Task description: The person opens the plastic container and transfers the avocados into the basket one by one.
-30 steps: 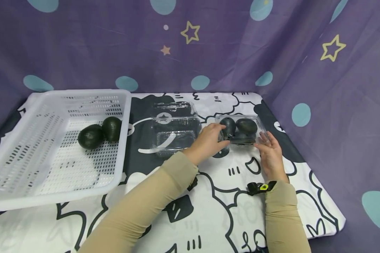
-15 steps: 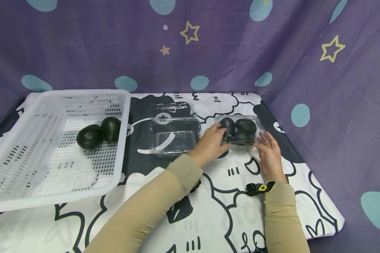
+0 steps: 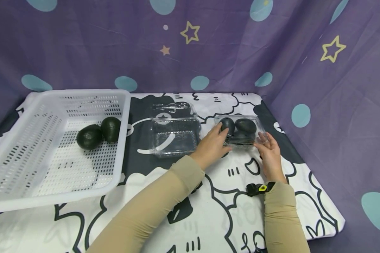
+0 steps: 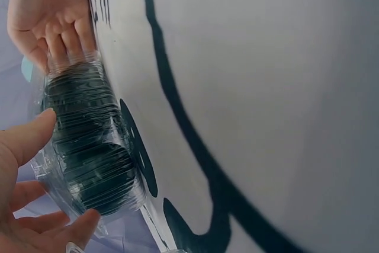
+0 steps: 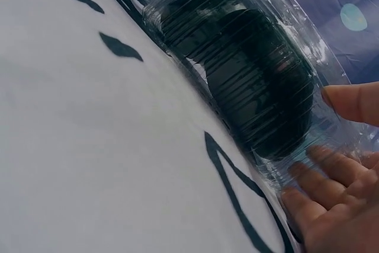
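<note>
Two dark avocados [image 3: 246, 125] lie side by side in a clear plastic clamshell container [image 3: 243, 143], which stands at the right of the table. Clear plastic covers them; whether the lid is latched I cannot tell. My right hand [image 3: 270, 156] holds the container's right end, thumb at the rim and fingers [image 5: 323, 188] against the ribbed end wall. At the left end my left hand [image 3: 210, 146] touches the plastic with spread fingers, its thumb [image 4: 38, 131] near the rim. The avocados show dark through the ribbed wall in both wrist views.
A second clear clamshell container [image 3: 177, 137] lies with its lid raised, left of the filled one. Further left stands a white slotted basket [image 3: 124, 147] with two avocados [image 3: 90, 137] in it. A patterned cloth [image 3: 221, 218] covers the table; a purple curtain hangs behind.
The left hand has shifted slightly along the container's left end, and its fingers have spread. The right hand and the container stay in place.
</note>
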Available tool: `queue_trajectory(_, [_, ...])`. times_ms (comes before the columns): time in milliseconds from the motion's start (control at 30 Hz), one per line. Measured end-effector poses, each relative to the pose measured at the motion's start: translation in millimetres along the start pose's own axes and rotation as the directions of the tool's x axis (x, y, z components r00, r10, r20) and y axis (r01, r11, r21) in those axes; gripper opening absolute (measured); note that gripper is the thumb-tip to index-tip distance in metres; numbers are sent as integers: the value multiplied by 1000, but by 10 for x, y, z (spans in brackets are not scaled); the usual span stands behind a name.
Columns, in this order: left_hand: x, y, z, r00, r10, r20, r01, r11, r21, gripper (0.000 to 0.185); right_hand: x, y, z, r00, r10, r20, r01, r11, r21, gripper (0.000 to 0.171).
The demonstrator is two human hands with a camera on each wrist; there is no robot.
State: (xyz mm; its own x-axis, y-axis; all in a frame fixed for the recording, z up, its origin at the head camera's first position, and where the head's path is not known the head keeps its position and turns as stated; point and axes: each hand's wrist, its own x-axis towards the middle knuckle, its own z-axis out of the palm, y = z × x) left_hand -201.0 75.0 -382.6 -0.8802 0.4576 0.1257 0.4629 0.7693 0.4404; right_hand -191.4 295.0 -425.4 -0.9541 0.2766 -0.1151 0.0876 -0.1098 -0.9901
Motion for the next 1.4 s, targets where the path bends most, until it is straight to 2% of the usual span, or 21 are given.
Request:
queue_trajectory(167, [-2,12,27,1000,0,-1,0,999,54,72,-22,-2,-7,1000,-16,13,17,999,-33,72])
queue_trajectory(433, [5,30,43,1000,-13,3,12,997,76,72,-47,-8,14,999,-45,7,46,992,-117,68])
queue_trajectory(700, [6,38,46,1000,-10,10,10,996,85,72,-15,2,9,998,-41,-42,37,995,-93,56])
queue_trajectory(1133, [15,40,43,1000,-10,8,9,996,91,73,16,15,-3,994,-33,-106,23,996,-91,49])
queue_trajectory(1400, [15,38,30,1000,-3,4,3,997,83,72,21,17,-17,989,-22,-147,14,998,-59,53])
